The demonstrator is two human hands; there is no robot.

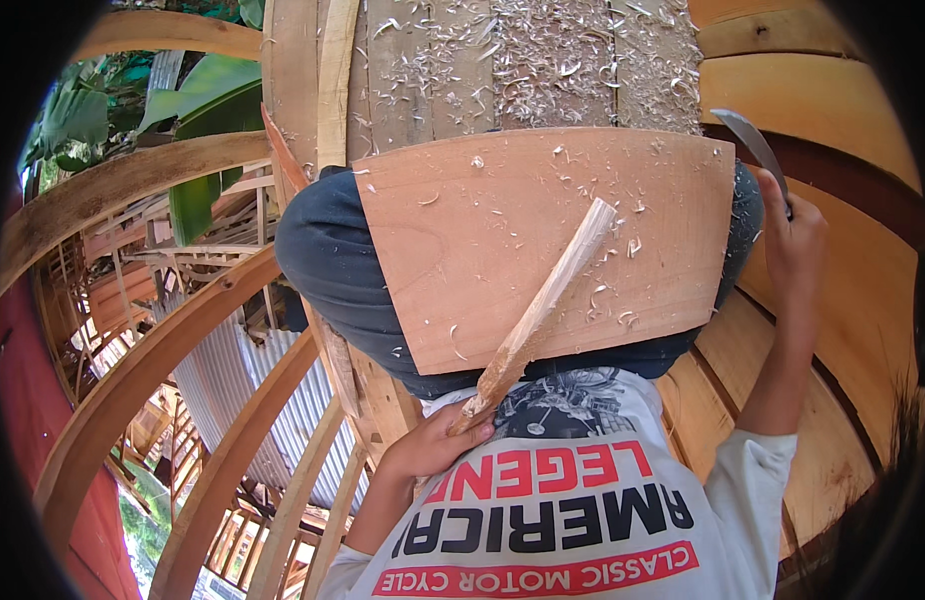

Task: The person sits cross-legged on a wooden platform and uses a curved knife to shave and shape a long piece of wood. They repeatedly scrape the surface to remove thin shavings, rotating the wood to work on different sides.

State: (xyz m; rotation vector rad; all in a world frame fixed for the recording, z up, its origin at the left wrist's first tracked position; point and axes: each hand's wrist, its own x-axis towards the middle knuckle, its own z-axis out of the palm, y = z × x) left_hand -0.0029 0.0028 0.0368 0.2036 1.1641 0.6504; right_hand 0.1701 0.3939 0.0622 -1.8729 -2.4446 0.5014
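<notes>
A pale, partly whittled wooden stick (545,297) slants over a wooden board (433,240) laid across my lap. My left hand (438,445), close to my waist, is closed round the stick's near, rougher end. The stick's far end is cut smooth and lighter. Out to the right of the board, my right hand (795,235) is raised and closed on a knife (755,138) with a curved metal blade pointing up and to the left. The blade is apart from the stick. Small curled shavings (633,245) lie scattered on the board.
Beyond the board, a plank floor (463,90) is strewn with wood shavings (553,60). Curved wooden ribs (173,370) run along the left, with corrugated metal sheets (273,400) and green leaves (213,100) beyond. Wide planks (803,100) form the right side, close to my right arm.
</notes>
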